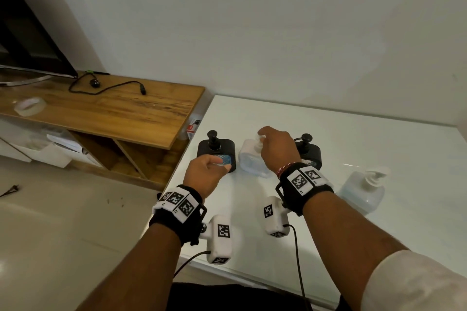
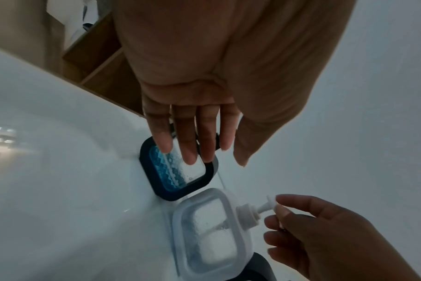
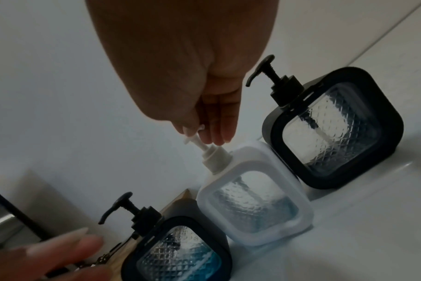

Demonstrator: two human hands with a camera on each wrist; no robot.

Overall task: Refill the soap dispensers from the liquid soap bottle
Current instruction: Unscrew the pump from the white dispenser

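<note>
Under right grip [image 1: 274, 149], white dispenser's pump [image 3: 192, 139]

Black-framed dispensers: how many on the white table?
2. One black-framed dispenser stands at the table's left edge by the left hand; the other stands right of the white-framed dispenser, partly hidden behind the right hand. None other visible.

The head view looks forward and down from above onto the glossy white surface [image 1: 328, 146], taking in both forearms. The left wrist view looks along the left hand [image 2: 192, 95], close above the surface. The right wrist view looks along the right hand [image 3: 180, 66], equally near. All three share the white-framed clear pump dispenser [image 1: 252, 159] [image 2: 212, 233] [image 3: 252, 199].
</note>
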